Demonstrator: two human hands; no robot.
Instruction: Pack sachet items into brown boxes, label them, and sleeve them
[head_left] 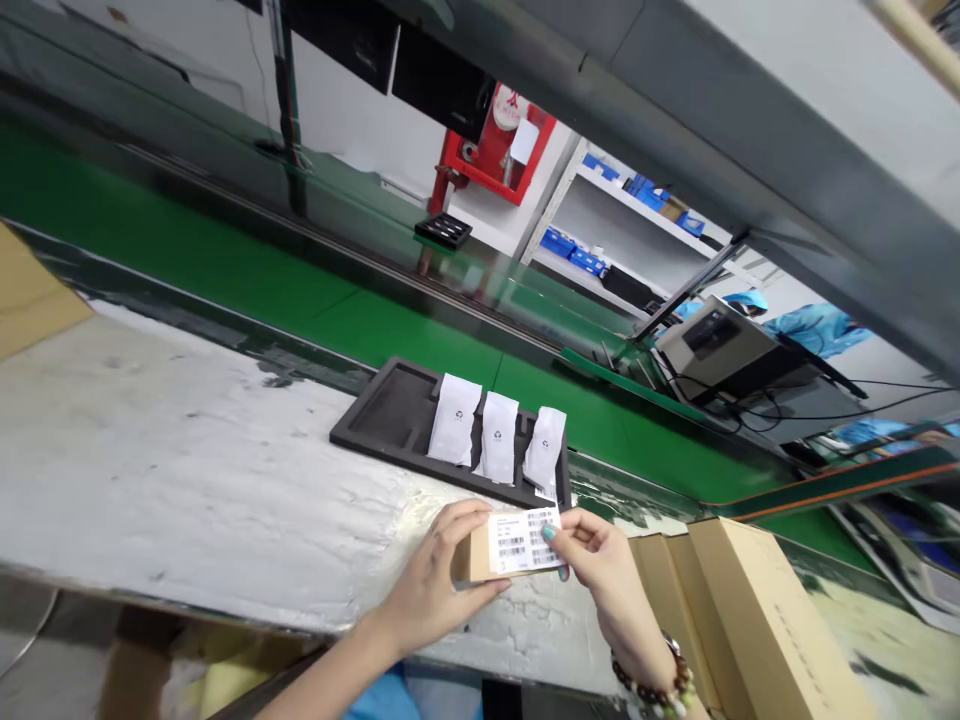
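My left hand (433,568) is wrapped round the left end of a small brown cardboard box (478,556). A white barcode label (516,542) lies over the box's face. At its right edge, the thumb and fingers of my right hand (600,560) pinch the label; I cannot tell how much of it is stuck down. Just beyond my hands is a black foam tray (394,405). Across it stand a white packet (455,425) on the left, a white packet (498,440) in the middle and a white packet (546,450) on the right.
Several larger cardboard boxes (757,610) stand to the right on the whitish workbench (225,450). Behind the bench runs a green conveyor belt (330,315) with a small black tray (443,230) beyond it. A cardboard piece (34,295) lies far left. Overhead is a grey beam (720,130).
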